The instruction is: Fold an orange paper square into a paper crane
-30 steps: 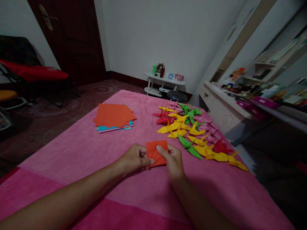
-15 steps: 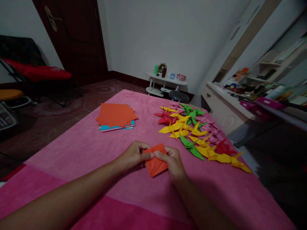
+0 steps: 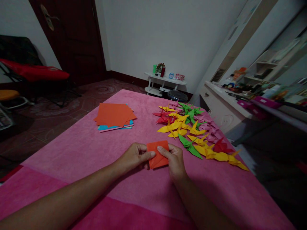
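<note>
A folded orange origami paper (image 3: 158,161) is held just over the pink-covered table (image 3: 96,159), its creases showing on the face toward me. My left hand (image 3: 137,155) pinches its left edge, thumb on top and fingers behind. From the right, my right hand (image 3: 174,156) grips the paper the same way, its thumb pressed on the upper middle. To the right lie several folded paper cranes: yellow cranes (image 3: 172,126), green cranes (image 3: 189,147), red cranes (image 3: 222,146) and pink cranes (image 3: 211,132).
A stack of square paper sheets (image 3: 114,115), orange on top with blue and pink below, lies at the table's back left. Behind the table stand a white side table (image 3: 165,78) and a round dark stool (image 3: 177,95). A cluttered dresser (image 3: 223,105) borders the right side.
The orange paper has turned within my hands, from a corner pointing down to a nearly level lower edge. My thumbs have moved apart, and the camera view has shifted slightly.
</note>
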`<state>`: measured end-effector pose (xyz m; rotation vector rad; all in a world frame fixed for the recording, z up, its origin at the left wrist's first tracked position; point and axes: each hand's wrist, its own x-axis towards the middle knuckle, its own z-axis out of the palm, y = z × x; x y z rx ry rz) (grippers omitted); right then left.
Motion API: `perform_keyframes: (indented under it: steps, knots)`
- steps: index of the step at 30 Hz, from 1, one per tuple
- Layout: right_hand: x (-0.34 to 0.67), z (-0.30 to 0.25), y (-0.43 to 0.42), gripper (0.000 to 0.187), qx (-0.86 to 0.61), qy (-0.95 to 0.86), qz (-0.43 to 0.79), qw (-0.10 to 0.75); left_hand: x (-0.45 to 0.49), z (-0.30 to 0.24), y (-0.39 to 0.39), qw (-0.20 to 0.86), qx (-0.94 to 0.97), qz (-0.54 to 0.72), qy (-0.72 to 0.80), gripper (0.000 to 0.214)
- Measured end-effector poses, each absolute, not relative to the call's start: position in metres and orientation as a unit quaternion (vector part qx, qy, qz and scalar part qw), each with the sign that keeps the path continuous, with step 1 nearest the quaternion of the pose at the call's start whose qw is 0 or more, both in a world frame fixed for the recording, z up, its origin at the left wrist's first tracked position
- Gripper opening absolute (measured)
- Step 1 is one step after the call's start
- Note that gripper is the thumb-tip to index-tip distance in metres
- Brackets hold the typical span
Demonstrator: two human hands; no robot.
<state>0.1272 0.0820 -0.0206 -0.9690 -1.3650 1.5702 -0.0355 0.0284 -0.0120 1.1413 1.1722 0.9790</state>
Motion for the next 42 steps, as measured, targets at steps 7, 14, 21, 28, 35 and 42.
perform_keyframes:
  steps: [7, 14, 21, 28, 35, 42]
  knots:
    - [0.128, -0.022, 0.084, 0.025, -0.414, -0.533, 0.582, 0.454, -0.033, -0.008, 0.026, 0.574, 0.535, 0.406, 0.469, 0.028]
    - [0.128, -0.019, 0.084, 0.023, -0.411, -0.562, 0.555, 0.455, -0.034, -0.004, 0.027, 0.633, 0.516, 0.396, 0.421, 0.03]
    - [0.115, -0.006, 0.075, 0.024, -0.393, -0.564, 0.585, 0.43, -0.03, -0.002, 0.033, 0.567, 0.46, 0.47, 0.496, 0.046]
    - [0.115, -0.012, 0.075, 0.026, -0.405, -0.57, 0.592, 0.402, -0.029, 0.003, 0.033, 0.576, 0.444, 0.49, 0.481, 0.044]
    - [0.118, -0.018, 0.078, 0.051, -0.407, -0.584, 0.563, 0.42, -0.03, -0.002, 0.03, 0.569, 0.471, 0.468, 0.485, 0.039]
    - [0.116, -0.017, 0.081, 0.039, -0.387, -0.574, 0.584, 0.423, -0.03, -0.006, 0.031, 0.563, 0.47, 0.465, 0.495, 0.034]
